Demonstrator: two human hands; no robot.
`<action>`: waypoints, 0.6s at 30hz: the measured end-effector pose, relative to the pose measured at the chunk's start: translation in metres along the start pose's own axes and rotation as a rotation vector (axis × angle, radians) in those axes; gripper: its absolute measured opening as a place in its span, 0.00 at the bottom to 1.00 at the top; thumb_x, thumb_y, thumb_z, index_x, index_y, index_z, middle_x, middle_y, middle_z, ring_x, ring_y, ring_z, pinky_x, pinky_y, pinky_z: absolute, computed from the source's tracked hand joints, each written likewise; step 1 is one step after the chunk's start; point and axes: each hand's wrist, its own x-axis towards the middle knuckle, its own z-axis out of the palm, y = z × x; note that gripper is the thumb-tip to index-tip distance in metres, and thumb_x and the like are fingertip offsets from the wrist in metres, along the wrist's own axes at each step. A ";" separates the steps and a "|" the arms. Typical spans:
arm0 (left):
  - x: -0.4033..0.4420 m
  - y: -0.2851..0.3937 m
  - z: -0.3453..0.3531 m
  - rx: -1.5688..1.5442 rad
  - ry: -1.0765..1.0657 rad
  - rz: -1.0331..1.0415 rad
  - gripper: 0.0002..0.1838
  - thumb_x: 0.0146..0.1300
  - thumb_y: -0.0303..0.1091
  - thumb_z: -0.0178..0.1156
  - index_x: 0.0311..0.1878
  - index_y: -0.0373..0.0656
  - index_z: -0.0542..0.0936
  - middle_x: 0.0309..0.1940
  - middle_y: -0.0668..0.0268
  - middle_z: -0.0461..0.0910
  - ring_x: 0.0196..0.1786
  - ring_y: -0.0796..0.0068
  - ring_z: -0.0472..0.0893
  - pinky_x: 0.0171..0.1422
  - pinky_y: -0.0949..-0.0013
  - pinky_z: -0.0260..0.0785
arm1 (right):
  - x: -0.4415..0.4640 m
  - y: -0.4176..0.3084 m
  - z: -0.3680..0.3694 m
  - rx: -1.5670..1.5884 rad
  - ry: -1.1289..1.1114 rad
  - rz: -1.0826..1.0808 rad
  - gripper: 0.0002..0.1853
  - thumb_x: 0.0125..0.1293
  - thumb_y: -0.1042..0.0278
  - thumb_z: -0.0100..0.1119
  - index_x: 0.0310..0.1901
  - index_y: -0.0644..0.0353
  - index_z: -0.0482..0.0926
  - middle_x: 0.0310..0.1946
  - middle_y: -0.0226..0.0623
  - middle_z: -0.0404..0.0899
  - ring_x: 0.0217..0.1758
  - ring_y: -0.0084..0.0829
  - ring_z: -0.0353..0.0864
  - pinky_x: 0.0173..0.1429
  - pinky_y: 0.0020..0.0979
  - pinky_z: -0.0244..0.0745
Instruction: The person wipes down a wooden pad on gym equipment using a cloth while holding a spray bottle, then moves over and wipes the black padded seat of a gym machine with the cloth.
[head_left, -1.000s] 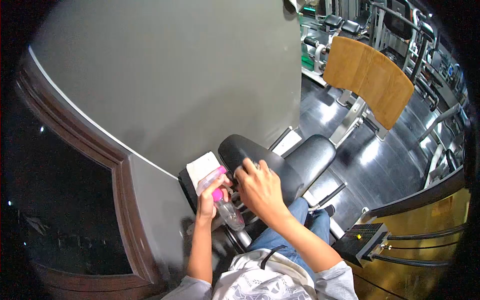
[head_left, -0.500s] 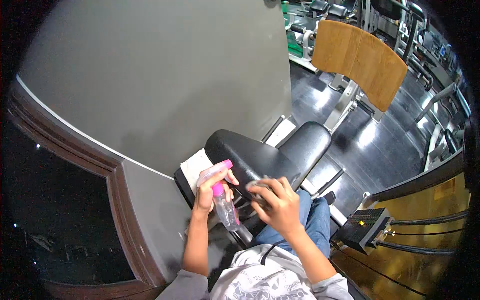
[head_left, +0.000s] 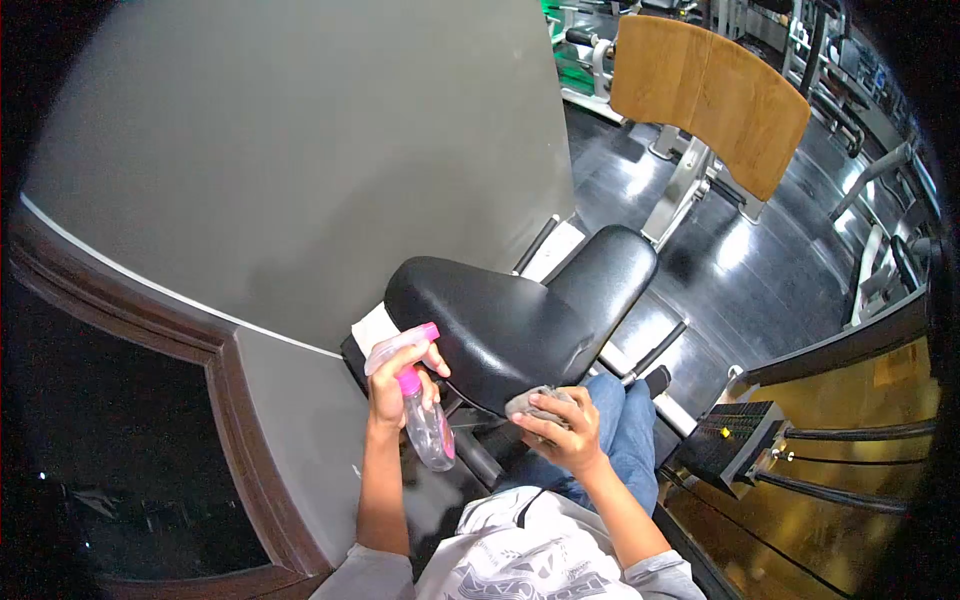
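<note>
while the left hand (head_left: 393,388) curls around the neck of one spray bottle (head_left: 428,428) at seven o'clock, the right hand (head_left: 572,428) pinches one bunched grey cloth (head_left: 532,402) at five, by the black padding (head_left: 500,325); one wooden board (head_left: 712,95) is at two.

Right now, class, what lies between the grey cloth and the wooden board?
In the head view, black padding and a metal post lie between the cloth and the board.
</note>
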 end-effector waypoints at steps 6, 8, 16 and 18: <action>-0.001 0.003 0.003 0.050 0.038 -0.034 0.17 0.66 0.43 0.53 0.31 0.35 0.75 0.26 0.49 0.80 0.08 0.69 0.70 0.16 0.68 0.69 | -0.045 0.023 0.030 0.152 0.189 0.086 0.31 0.41 0.75 0.78 0.49 0.39 0.79 0.55 0.31 0.71 0.52 0.44 0.75 0.51 0.42 0.78; 0.000 0.001 0.003 0.049 0.071 -0.044 0.17 0.65 0.43 0.53 0.32 0.36 0.75 0.26 0.49 0.79 0.08 0.68 0.70 0.16 0.68 0.69 | -0.067 0.029 0.039 0.205 0.227 0.234 0.27 0.48 0.79 0.73 0.48 0.43 0.74 0.54 0.37 0.69 0.55 0.45 0.74 0.56 0.47 0.74; 0.000 0.005 0.002 0.099 0.038 -0.025 0.17 0.65 0.43 0.52 0.31 0.36 0.75 0.26 0.49 0.80 0.08 0.68 0.70 0.17 0.67 0.70 | -0.036 -0.007 0.045 0.146 0.369 0.345 0.20 0.51 0.81 0.67 0.46 0.50 0.77 0.51 0.42 0.69 0.51 0.45 0.72 0.54 0.46 0.71; 0.000 0.003 -0.002 0.091 0.038 -0.033 0.17 0.65 0.43 0.52 0.31 0.36 0.75 0.26 0.49 0.80 0.08 0.68 0.70 0.17 0.67 0.70 | -0.023 -0.010 0.037 0.118 0.310 0.248 0.18 0.50 0.77 0.68 0.44 0.50 0.80 0.51 0.39 0.73 0.49 0.44 0.74 0.52 0.45 0.73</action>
